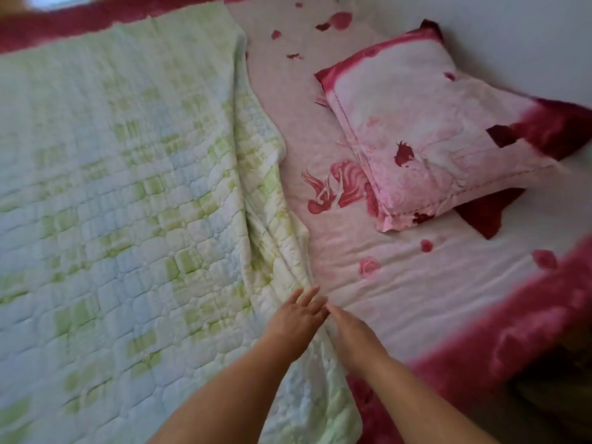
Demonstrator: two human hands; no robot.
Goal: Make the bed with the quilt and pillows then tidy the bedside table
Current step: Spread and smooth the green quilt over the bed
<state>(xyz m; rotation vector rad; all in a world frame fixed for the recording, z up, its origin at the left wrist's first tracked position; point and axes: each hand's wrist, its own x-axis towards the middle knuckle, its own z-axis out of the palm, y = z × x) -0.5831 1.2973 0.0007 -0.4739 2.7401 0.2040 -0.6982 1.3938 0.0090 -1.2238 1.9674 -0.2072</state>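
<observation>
A plain white wall (512, 33) fills the upper right of the frame, evenly lit and bare. Below it the bed (416, 293) takes up most of the picture, covered in pale pink cloth printed with scattered red petals and a red figure print (333, 187) near the centre. A deep red border (519, 328) runs along the bed's edge at the lower right and again across the top left. At the top left edge sits a bright, washed-out patch of light (61, 0), with a blurred orange-brown shape (12, 3) in the corner beside it. The lower right corner is a dark area (560, 395), too blurred to make out. The light is soft and even.
</observation>
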